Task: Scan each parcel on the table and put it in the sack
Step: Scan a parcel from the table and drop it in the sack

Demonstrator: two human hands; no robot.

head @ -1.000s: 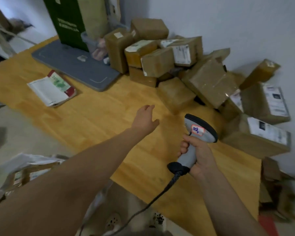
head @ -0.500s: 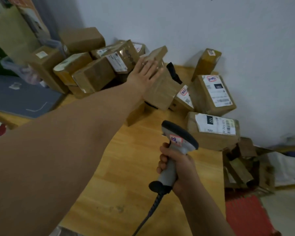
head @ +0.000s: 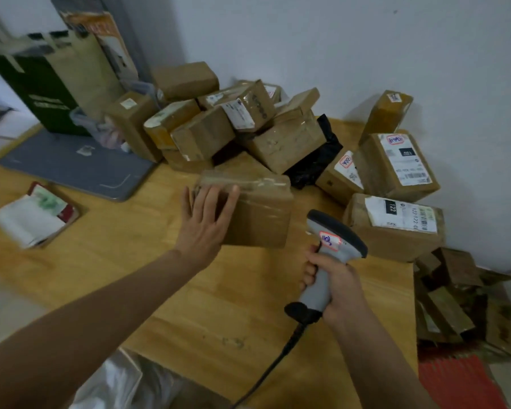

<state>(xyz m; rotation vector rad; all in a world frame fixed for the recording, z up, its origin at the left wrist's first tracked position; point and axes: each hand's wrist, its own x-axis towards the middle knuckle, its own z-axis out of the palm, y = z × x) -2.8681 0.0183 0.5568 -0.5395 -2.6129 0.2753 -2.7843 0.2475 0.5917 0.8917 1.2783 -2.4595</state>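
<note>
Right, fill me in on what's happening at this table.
A person is working through a pile of brown parcels on a wooden table. The left hand rests with straight fingers against a taped parcel lying in front of the pile. The right hand holds a grey barcode scanner, its head aimed towards that parcel. No label shows on the parcel's visible faces. A white sack sits at the table's near edge.

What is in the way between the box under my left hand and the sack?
Nothing visible. The box sits in front of the pile, left hand flat on it; only bare table lies between it and the white sack below the table's near edge.
</note>
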